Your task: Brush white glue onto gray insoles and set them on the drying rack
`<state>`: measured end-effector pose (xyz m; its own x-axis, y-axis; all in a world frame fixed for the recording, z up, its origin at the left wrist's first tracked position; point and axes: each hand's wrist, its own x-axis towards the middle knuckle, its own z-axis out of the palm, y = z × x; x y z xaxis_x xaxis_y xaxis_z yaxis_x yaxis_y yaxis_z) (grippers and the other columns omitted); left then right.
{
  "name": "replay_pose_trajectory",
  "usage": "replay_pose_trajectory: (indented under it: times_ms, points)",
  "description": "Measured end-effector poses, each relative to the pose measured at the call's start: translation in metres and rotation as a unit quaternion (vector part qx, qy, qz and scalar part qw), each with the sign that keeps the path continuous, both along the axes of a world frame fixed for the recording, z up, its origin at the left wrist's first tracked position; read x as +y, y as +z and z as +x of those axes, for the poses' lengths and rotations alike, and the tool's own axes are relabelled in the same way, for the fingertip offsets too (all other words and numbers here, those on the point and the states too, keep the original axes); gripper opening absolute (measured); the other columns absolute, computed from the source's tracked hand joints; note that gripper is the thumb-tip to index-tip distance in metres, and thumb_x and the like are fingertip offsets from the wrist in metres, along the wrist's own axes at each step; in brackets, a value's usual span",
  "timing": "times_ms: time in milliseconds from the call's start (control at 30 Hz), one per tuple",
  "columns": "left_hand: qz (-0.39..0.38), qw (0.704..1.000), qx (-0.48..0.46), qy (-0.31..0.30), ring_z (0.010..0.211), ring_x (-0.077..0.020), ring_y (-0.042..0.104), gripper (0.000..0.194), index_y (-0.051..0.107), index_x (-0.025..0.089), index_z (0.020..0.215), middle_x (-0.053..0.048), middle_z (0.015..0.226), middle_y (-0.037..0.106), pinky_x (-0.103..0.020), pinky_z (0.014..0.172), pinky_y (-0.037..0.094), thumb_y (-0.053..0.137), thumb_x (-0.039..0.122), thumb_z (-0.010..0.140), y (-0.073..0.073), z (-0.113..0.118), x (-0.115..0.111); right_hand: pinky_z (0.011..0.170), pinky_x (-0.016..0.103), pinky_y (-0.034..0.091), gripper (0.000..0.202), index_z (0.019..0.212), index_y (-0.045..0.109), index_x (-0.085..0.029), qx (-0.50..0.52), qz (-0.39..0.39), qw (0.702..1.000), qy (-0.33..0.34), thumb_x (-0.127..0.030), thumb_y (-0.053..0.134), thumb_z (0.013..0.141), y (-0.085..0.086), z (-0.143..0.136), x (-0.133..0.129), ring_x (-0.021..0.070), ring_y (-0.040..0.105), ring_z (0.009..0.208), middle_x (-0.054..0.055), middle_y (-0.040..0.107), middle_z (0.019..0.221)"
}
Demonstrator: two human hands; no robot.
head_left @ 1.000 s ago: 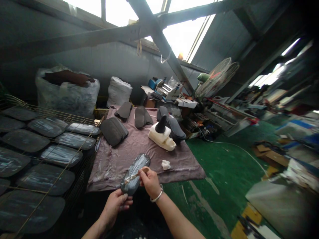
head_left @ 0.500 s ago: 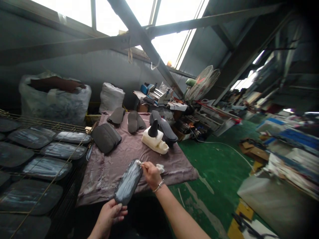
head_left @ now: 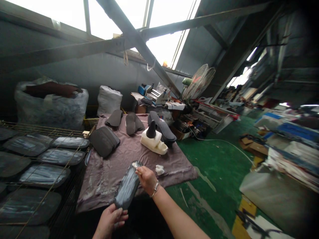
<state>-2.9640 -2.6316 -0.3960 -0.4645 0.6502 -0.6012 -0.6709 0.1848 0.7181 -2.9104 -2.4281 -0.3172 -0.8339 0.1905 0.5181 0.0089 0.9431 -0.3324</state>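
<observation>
I am looking at a dark shoe sole [head_left: 127, 187] held up in the air over the near edge of the bench [head_left: 179, 166]. Its long side is running from low near me up and away, tipping a bit to the right. The shiny face with white smears is turned up toward me.

My left hand [head_left: 111, 220] is curled around the near end of the sole, pinching it. My right hand [head_left: 147, 177] is closed around something small at the far end of the sole. The small thing is mostly hidden, so I cannot tell what it is.

The bench is wearing a wrinkled purple cloth [head_left: 117, 162]. A white glue jug [head_left: 154, 143] and a small white lump [head_left: 159, 169] are sitting on it, with stacks of dark soles [head_left: 104, 141] farther back. A wire rack [head_left: 40, 159] on my left is holding more shiny soles, partly cut off. The floor [head_left: 214, 166] is green, and the room is dim under bright roof windows.
</observation>
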Motion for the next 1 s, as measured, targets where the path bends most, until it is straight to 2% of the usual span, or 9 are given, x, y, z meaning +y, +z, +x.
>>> replay_pose_trajectory:
  times_ms: [133,233,367,500,633,700,767,867,1000]
  points:
    - [0.001,1.000,-0.016,-0.006,0.076,-0.0259,0.066,0.057,0.058,0.011,0.095,-0.016,0.083,0.070,-0.031,0.065,0.045,0.073,0.045,0.051,-0.006,-0.003,0.001,0.064,0.026,0.045,0.016,0.085,0.056,-0.017,-0.069,0.041,0.994,0.076,-0.021,0.042,0.092,-0.002,0.012,-0.037,0.0181,0.057,0.070,0.005,0.059,0.074]
    - [0.003,1.000,-0.022,-0.017,0.078,-0.0259,0.066,0.057,0.057,0.012,0.099,-0.015,0.084,0.070,-0.031,0.067,0.045,0.072,0.044,0.054,-0.009,-0.004,0.001,0.062,0.023,0.044,0.013,0.082,0.055,-0.018,-0.078,-0.011,0.991,0.110,-0.022,0.046,0.091,0.008,0.023,-0.056,0.0150,0.056,0.066,0.003,0.058,0.071]
    - [-0.006,1.000,-0.011,-0.011,0.079,-0.0265,0.066,0.059,0.056,0.011,0.101,-0.017,0.088,0.070,-0.031,0.066,0.045,0.070,0.044,0.055,-0.008,-0.004,0.001,0.068,0.024,0.045,0.016,0.091,0.056,-0.017,-0.018,-0.080,0.996,0.027,-0.023,0.042,0.093,0.016,0.021,-0.024,0.0156,0.058,0.073,0.005,0.060,0.078]
    - [-0.006,1.000,-0.020,-0.010,0.080,-0.0267,0.066,0.060,0.057,0.010,0.099,-0.018,0.089,0.070,-0.031,0.066,0.046,0.072,0.044,0.053,-0.008,-0.004,0.000,0.069,0.028,0.045,0.021,0.090,0.056,-0.015,-0.010,-0.015,0.999,-0.051,-0.023,0.038,0.094,0.011,0.024,0.008,0.0185,0.057,0.074,0.008,0.059,0.079]
    - [0.006,0.999,-0.029,-0.022,0.082,-0.0276,0.066,0.060,0.057,0.011,0.101,-0.018,0.089,0.070,-0.032,0.069,0.047,0.073,0.045,0.054,-0.010,-0.006,-0.001,0.065,0.028,0.044,0.019,0.087,0.055,-0.017,-0.096,0.017,0.995,0.011,-0.023,0.038,0.094,0.004,0.044,-0.028,0.0190,0.056,0.071,0.007,0.059,0.076]
    - [0.008,0.999,-0.030,-0.027,0.082,-0.0277,0.066,0.061,0.056,0.010,0.103,-0.017,0.089,0.070,-0.033,0.069,0.046,0.072,0.045,0.056,-0.010,-0.007,-0.001,0.065,0.027,0.044,0.017,0.086,0.055,-0.018,-0.111,-0.036,0.992,0.049,-0.023,0.041,0.093,0.003,0.052,-0.053,0.0179,0.057,0.071,0.005,0.060,0.076]
    - [0.011,0.999,-0.028,-0.031,0.082,-0.0274,0.066,0.059,0.056,0.010,0.103,-0.017,0.090,0.070,-0.033,0.069,0.046,0.072,0.044,0.057,-0.007,-0.007,-0.001,0.064,0.024,0.044,0.016,0.085,0.056,-0.018,-0.098,-0.128,0.986,0.052,-0.024,0.043,0.093,0.002,0.054,-0.064,0.0153,0.057,0.068,0.003,0.060,0.074]
    - [0.007,0.999,-0.018,-0.026,0.082,-0.0271,0.067,0.053,0.058,0.010,0.097,-0.018,0.091,0.070,-0.032,0.069,0.046,0.071,0.044,0.058,0.001,-0.004,0.000,0.056,0.020,0.043,0.022,0.078,0.056,-0.018,-0.049,-0.231,0.972,-0.019,-0.025,0.043,0.093,0.002,0.045,-0.041,0.0121,0.056,0.058,0.000,0.058,0.065]
    - [-0.004,1.000,-0.007,0.000,0.079,-0.0279,0.067,0.050,0.058,0.010,0.093,-0.017,0.088,0.070,-0.033,0.066,0.047,0.071,0.042,0.057,0.006,0.002,0.002,0.060,0.023,0.043,0.025,0.074,0.056,-0.016,0.040,-0.170,0.977,-0.122,-0.026,0.042,0.092,0.004,0.028,0.019,0.0150,0.057,0.063,0.002,0.057,0.064]
